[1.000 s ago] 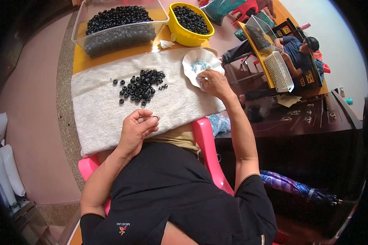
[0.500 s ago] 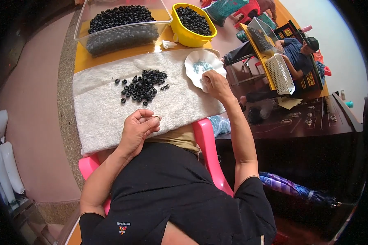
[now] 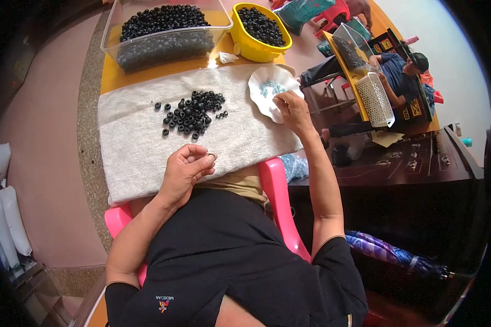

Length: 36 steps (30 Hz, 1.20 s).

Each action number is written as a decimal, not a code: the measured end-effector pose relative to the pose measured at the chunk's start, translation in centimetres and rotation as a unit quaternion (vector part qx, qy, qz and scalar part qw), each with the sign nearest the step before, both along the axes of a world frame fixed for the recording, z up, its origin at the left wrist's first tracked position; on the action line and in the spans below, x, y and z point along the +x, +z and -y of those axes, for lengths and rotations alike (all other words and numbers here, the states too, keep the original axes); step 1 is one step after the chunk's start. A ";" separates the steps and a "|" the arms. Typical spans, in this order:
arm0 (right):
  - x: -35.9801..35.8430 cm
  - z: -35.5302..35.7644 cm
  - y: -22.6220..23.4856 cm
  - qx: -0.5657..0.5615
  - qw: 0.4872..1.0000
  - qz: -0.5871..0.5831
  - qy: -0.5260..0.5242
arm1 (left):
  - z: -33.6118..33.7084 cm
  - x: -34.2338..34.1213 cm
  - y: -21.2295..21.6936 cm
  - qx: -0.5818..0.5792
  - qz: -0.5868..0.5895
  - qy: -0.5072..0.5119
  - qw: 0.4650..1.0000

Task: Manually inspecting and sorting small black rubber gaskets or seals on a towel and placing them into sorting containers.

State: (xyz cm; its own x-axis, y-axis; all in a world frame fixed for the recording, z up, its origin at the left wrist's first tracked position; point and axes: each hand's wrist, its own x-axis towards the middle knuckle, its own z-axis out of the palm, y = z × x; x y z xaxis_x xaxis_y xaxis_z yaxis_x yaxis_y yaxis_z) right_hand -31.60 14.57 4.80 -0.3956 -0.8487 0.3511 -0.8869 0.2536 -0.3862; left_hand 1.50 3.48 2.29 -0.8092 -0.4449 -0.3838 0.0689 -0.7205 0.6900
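My left hand (image 3: 186,170) is closed in a pinch near the towel's front edge. Between its thumb and forefinger sits a small ring (image 3: 212,156), thin and dark-edged. My right hand (image 3: 293,110) is over the near rim of a white scalloped dish (image 3: 261,102), its fingertips pressed together; whatever they may hold is hidden. Small pale-blue pieces (image 3: 269,88) lie in the dish. Between the hands and the boxes, a pile of round black beads with holes (image 3: 193,113) rests on a white towel (image 3: 131,158).
Behind the towel stand a clear plastic box (image 3: 166,54) and a yellow tub (image 3: 261,52), both filled with black beads. A crumpled white tissue (image 3: 227,58) lies between them. At right, another person (image 3: 395,73) sits by a table with a white perforated basket (image 3: 373,98).
My right hand has shifted slightly right and a little lower, its fingertips still near the dish. My left hand keeps its pinch on the ring.
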 end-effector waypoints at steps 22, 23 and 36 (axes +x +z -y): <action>-0.8 0.1 -1.1 -0.051 0.993 0.096 -0.042 | 0.3 0.0 0.0 -0.011 -0.002 -0.010 1.000; -0.6 0.0 -1.1 -0.051 0.993 0.096 -0.041 | 0.3 0.0 0.0 -0.011 -0.006 -0.013 1.000; 9.2 0.1 1.2 -0.081 0.906 0.401 0.107 | -0.5 0.0 -0.2 -0.027 -0.055 -0.042 0.997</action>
State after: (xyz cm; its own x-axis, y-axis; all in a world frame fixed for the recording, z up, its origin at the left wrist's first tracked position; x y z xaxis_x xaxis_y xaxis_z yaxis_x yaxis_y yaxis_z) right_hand -22.35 14.47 5.97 -0.4102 -0.8995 0.1507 -0.3276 -0.0089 -0.9448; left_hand 1.46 4.01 2.06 -0.8804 -0.3905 -0.2691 0.0861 -0.6897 0.7190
